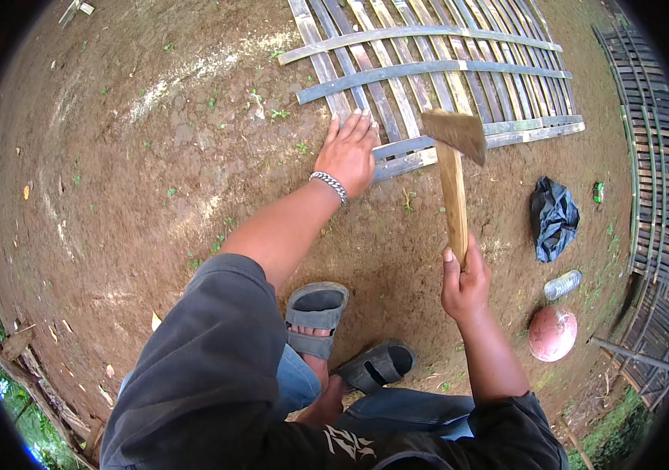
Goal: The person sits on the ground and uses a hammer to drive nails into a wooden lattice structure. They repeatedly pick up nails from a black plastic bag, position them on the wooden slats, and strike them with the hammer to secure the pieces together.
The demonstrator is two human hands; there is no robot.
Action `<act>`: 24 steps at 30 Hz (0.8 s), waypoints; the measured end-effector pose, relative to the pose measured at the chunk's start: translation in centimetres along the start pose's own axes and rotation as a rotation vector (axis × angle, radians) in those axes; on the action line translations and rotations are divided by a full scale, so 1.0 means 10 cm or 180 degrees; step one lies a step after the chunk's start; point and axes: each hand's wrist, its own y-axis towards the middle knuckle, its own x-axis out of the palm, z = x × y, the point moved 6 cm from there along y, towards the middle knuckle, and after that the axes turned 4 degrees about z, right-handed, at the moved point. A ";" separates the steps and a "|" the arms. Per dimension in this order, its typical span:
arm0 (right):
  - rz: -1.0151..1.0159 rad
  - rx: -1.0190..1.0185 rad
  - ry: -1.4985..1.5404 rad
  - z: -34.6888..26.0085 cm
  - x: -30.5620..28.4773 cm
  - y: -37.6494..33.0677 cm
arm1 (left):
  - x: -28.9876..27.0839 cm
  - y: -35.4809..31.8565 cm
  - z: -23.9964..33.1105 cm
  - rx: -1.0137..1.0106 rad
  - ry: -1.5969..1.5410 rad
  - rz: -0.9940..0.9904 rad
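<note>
A panel of split-bamboo slats (416, 74) lies on the ground ahead, its long strips crossed by several bamboo crosspieces. My left hand (350, 149) rests palm down on the slat ends at its near left corner, fingers stretched out and lying flat. Wrapped round the lower wooden handle, my right hand (466, 282) holds a hatchet (453, 188) upright. The hatchet's metal head is raised at the near edge of the panel and hides part of the lowest crosspiece. A chain bracelet (329, 186) circles my left wrist.
To the right on the bare soil lie a crumpled black plastic bag (554, 218), a clear plastic cup (562, 285) and a faded pink ball (552, 334). A bamboo fence (652, 157) runs along the right side. My sandalled feet (315, 321) are below the panel.
</note>
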 end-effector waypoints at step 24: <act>-0.0865 0.0054 -0.0803 0.34 0.38 -0.10 | 0.07 -0.02 0.01 0.0038 0.0131 -0.0040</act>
